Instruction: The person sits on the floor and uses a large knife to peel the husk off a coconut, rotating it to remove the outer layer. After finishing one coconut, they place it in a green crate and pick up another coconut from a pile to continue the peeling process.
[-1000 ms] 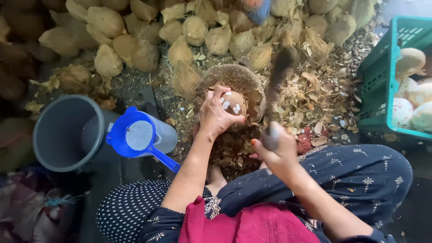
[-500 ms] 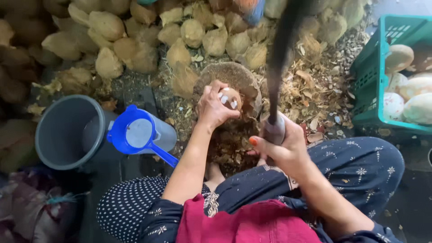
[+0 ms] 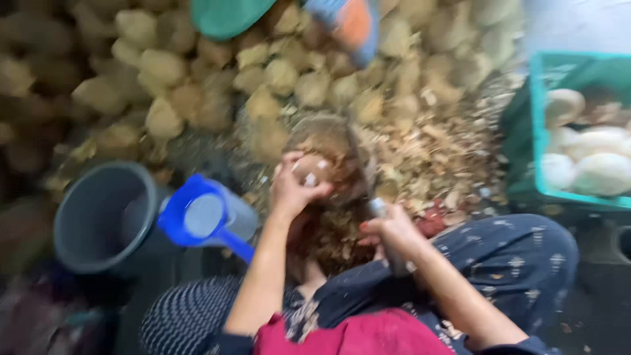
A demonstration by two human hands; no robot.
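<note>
Since the earlier frame, the blade [image 3: 360,164] has been brought down from its raised position onto the coconut [image 3: 314,169]. The coconut is grasped by the left hand [image 3: 292,187] on the block [image 3: 328,141]; the blade handle is clenched in the right hand [image 3: 388,230]. Husk is judged partly removed. A large pile [image 3: 197,92] remains unprocessed; a few peeled ones lie in the crate [image 3: 536,131]. A bucket [image 3: 108,217] and a blue jug [image 3: 200,213] stand at the left.

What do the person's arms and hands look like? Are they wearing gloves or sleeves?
No gloves: both hands are bare. The left hand and right hand show bare forearms, with no sleeves reaching that far. The right hand's fingers seem to have reddish-painted nails. No watch or bracelet can be made out, though the picture is blurry.
</note>
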